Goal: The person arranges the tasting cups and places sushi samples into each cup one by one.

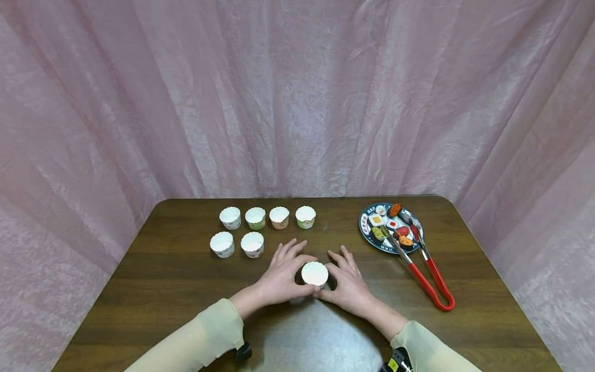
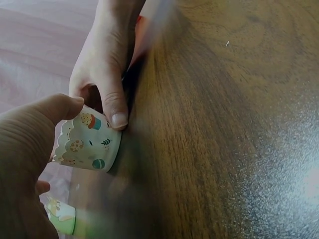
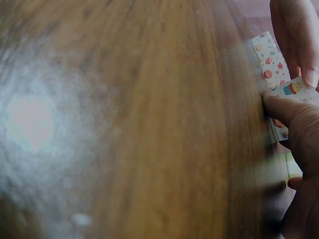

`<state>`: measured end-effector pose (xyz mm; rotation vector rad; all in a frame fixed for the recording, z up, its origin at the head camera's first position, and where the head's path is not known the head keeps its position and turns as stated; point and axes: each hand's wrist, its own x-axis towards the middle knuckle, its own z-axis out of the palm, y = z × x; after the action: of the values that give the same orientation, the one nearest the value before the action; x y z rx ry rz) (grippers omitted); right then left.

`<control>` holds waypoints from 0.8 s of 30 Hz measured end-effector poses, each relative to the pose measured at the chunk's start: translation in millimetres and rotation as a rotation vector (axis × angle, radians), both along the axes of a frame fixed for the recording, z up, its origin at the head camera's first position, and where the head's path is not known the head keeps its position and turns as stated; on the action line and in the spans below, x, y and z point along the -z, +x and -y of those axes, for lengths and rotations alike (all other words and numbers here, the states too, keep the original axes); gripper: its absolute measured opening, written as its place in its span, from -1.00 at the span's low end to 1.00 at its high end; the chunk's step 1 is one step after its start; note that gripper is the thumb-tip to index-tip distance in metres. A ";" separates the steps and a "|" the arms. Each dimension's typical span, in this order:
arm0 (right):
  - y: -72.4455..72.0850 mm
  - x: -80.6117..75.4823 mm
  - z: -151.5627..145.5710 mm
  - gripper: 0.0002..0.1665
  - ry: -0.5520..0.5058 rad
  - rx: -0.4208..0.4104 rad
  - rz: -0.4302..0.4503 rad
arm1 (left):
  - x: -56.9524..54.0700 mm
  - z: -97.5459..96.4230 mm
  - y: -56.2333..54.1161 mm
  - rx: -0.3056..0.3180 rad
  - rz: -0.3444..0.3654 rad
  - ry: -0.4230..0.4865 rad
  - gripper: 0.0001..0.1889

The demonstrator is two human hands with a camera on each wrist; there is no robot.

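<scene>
Pinching with its fingers, the left hand (image 1: 284,275) held the nearest cup (image 1: 314,274) midway across the bench (image 1: 162,284); the right hand (image 1: 347,287) pinched it too. Uneven squeezing could have crumpled it. Rightward, nudged tongs (image 1: 422,278) could have slid off the plate (image 1: 384,247).

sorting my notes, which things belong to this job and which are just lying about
Job in hand:
- held white scalloped paper cup
- probably six other white-lined paper cups

Seemingly lying about:
- round dark-blue plate
- small colourful sushi-like pieces
- red-handled metal tongs
</scene>
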<state>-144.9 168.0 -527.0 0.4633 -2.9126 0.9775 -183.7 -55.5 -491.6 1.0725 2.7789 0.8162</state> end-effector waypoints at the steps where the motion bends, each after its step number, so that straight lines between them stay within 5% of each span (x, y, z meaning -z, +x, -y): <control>1: -0.1 0.2 0.0 -0.35 -0.001 0.000 0.001 | -0.5 0.0 0.2 -0.001 0.000 -0.001 -0.31; 8: -0.2 0.5 -0.1 -0.33 -0.008 0.002 0.004 | -2.3 0.3 0.0 -0.002 -0.006 0.010 -0.34; 24: 1.5 -1.1 -0.4 -0.06 -0.008 -0.005 -0.013 | -25.5 1.0 -0.7 -0.014 -0.017 0.035 -0.39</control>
<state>-143.5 168.4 -525.9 0.4744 -2.8970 0.9822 -184.4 -56.5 -466.1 1.0722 2.7990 0.8642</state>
